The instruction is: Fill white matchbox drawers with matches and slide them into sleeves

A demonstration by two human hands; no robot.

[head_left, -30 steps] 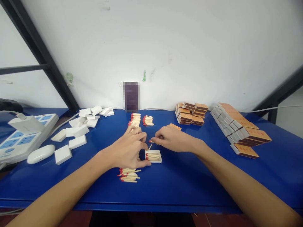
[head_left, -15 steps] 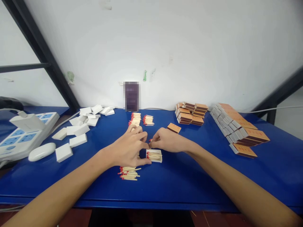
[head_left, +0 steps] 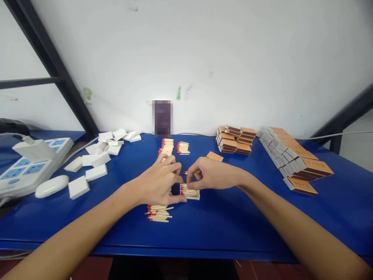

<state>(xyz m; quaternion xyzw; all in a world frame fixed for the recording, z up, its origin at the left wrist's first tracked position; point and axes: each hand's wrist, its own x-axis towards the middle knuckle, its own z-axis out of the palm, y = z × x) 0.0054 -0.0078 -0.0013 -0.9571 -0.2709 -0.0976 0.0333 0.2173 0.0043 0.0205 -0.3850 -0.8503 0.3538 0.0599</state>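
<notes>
We count one filled match tray point(head_left: 190, 192) and three loose match heaps: one near heap point(head_left: 159, 214) just left of it, two far heaps point(head_left: 166, 147) beyond it. Left of the tray lie about a dozen empty white trays point(head_left: 78, 187), one power strip point(head_left: 13, 174) and one white mouse point(head_left: 51, 186); right of it, one lone orange sleeve point(head_left: 215, 156), one small matchbox pile point(head_left: 236, 140) and one long matchbox bank point(head_left: 294, 157).

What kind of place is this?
Probably a small bench for packing matches: loose matches and empty white trays on a blue table, stacks of orange matchboxes, and the left hand holding a part-filled tray.
</notes>
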